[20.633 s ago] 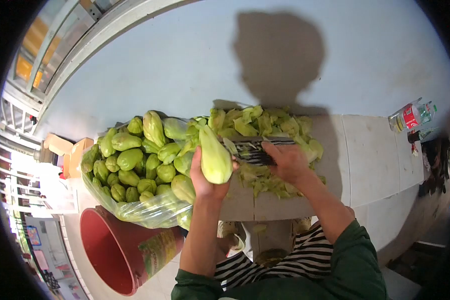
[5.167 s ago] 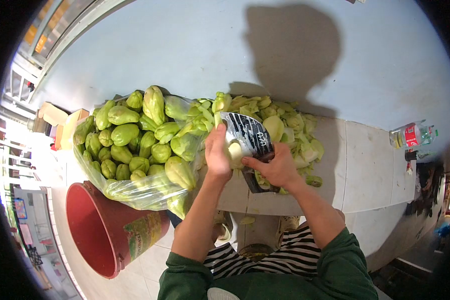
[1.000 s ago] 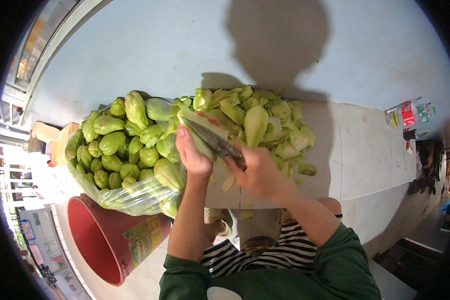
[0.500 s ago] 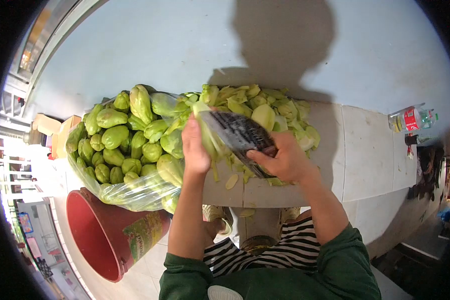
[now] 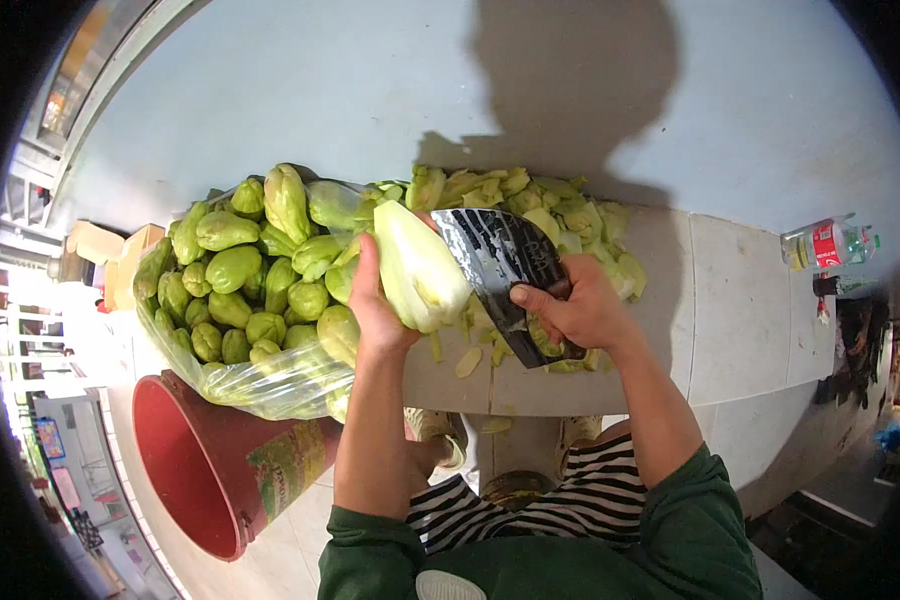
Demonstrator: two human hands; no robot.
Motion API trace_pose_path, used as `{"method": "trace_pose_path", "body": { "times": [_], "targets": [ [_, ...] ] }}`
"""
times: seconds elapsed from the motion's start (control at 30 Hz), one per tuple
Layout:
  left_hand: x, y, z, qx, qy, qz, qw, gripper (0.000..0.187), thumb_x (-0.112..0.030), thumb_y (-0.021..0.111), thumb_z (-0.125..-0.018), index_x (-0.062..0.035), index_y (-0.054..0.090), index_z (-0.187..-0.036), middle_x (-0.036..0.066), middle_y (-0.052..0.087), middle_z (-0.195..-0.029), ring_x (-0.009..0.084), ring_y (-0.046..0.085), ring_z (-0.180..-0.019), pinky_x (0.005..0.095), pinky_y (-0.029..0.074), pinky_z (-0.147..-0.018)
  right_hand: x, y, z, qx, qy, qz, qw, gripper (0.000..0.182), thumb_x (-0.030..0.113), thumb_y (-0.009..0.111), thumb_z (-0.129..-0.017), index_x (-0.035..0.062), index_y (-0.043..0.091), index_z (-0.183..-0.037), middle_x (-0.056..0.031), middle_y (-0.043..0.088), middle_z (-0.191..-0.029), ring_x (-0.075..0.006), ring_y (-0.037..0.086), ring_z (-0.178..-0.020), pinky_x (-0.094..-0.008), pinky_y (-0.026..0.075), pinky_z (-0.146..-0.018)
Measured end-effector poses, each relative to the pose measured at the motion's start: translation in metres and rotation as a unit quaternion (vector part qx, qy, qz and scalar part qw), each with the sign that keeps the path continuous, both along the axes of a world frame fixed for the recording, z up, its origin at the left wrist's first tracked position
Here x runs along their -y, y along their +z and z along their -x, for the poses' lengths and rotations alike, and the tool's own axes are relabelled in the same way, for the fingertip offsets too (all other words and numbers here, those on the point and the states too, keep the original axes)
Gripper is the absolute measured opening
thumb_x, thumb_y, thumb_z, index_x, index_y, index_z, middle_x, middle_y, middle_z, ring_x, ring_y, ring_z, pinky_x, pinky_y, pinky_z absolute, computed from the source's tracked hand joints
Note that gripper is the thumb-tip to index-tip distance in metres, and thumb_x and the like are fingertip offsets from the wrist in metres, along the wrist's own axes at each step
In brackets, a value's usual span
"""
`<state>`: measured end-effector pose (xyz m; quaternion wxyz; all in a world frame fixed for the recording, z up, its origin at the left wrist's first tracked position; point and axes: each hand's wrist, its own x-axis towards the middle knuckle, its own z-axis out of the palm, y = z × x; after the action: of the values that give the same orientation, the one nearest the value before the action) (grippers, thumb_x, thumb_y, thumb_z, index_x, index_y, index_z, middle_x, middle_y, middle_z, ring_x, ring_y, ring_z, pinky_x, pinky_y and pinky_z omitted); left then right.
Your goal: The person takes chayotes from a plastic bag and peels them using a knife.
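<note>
My left hand (image 5: 382,312) holds a large pale, peeled chayote (image 5: 418,270) upright, its narrow end up. My right hand (image 5: 577,312) is wrapped round the handle side of a wide black blade (image 5: 498,270), whose left edge lies close against the chayote. Behind the blade spreads a heap of pale green peelings and pieces (image 5: 595,225). To the left, a clear plastic bag (image 5: 260,390) lies open, full of whole green chayotes (image 5: 232,270).
A red bucket (image 5: 185,470) lies tilted below the bag. A plastic bottle (image 5: 830,243) with a red label is at the right end of the tiled ledge (image 5: 735,300). Cardboard boxes (image 5: 135,262) stand at the left. A pale wall (image 5: 320,90) rises behind.
The blade has turned from a blurred slant to a clearer, more upright pose. The chayote now shows its broad pale side, and my left hand has opened out somewhat around it.
</note>
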<state>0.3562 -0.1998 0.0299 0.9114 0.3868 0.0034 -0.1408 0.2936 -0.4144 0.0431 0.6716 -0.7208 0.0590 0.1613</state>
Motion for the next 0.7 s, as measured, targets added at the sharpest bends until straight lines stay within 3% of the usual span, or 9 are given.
{"method": "trace_pose_path", "body": {
  "times": [0.23,0.3,0.33,0.4,0.5,0.7],
  "targets": [
    [0.001,0.005,0.0,-0.025,0.02,-0.003,0.999,0.063,-0.055,0.029,-0.098,-0.0003,0.053,-0.117,0.014,0.062,-0.104,0.0247,0.061,-0.092,0.0364,0.05,-0.084,0.0,0.005,-0.002,-0.01,-0.005,0.001,1.0,0.033,0.03,0.072,-0.086,0.0009,0.058,-0.079,0.0013,0.051,-0.051,-0.0067,0.046,-0.041,-0.0258,0.035,-0.039],
    [-0.005,0.005,-0.001,0.075,-0.135,0.09,0.984,0.063,-0.054,0.029,-0.098,-0.0002,0.053,-0.118,0.014,0.062,-0.104,0.0247,0.061,-0.093,0.0367,0.05,-0.084,0.001,0.005,-0.001,-0.021,-0.02,0.019,0.999,0.032,0.029,0.072,-0.086,0.001,0.058,-0.08,0.0012,0.051,-0.051,-0.0067,0.046,-0.041,-0.0257,0.035,-0.039],
    [-0.005,0.002,-0.001,0.076,-0.134,0.091,0.984,0.063,-0.054,0.029,-0.098,-0.0002,0.053,-0.118,0.014,0.062,-0.104,0.0247,0.061,-0.093,0.0367,0.05,-0.084,0.003,0.002,-0.002,-0.012,-0.012,-0.001,1.0,0.031,0.028,0.072,-0.086,0.0012,0.058,-0.08,0.0012,0.052,-0.051,-0.0069,0.046,-0.041,-0.0257,0.035,-0.039],
    [-0.004,-0.003,-0.002,0.02,-0.036,0.045,0.998,0.062,-0.054,0.03,-0.098,-0.0004,0.053,-0.119,0.013,0.062,-0.104,0.024,0.061,-0.092,0.0365,0.05,-0.083,0.004,0.003,-0.003,-0.002,-0.003,-0.022,1.0,0.03,0.027,0.073,-0.085,0.0014,0.059,-0.08,0.0012,0.052,-0.051,-0.007,0.046,-0.041,-0.0256,0.035,-0.039],
    [0.003,0.003,0.002,-0.025,0.021,0.002,0.999,0.062,-0.051,0.029,-0.099,0.0016,0.052,-0.121,0.012,0.062,-0.104,0.0241,0.062,-0.093,0.0367,0.05,-0.084,0.003,0.005,-0.003,-0.012,0.021,0.032,0.999,0.028,0.026,0.073,-0.085,0.0018,0.058,-0.079,0.0009,0.052,-0.051,-0.0071,0.046,-0.041,-0.0257,0.035,-0.039],
    [0.001,0.0,0.0,-0.006,0.005,0.016,1.0,0.061,-0.053,0.029,-0.098,-0.0007,0.053,-0.118,0.012,0.062,-0.102,0.0228,0.061,-0.09,0.0352,0.049,-0.082,0.004,-0.001,-0.005,-0.02,0.016,-0.007,1.0,0.029,0.027,0.073,-0.085,0.0016,0.059,-0.078,0.0012,0.052,-0.051,-0.007,0.046,-0.041,-0.0256,0.035,-0.039]
  ]
}}
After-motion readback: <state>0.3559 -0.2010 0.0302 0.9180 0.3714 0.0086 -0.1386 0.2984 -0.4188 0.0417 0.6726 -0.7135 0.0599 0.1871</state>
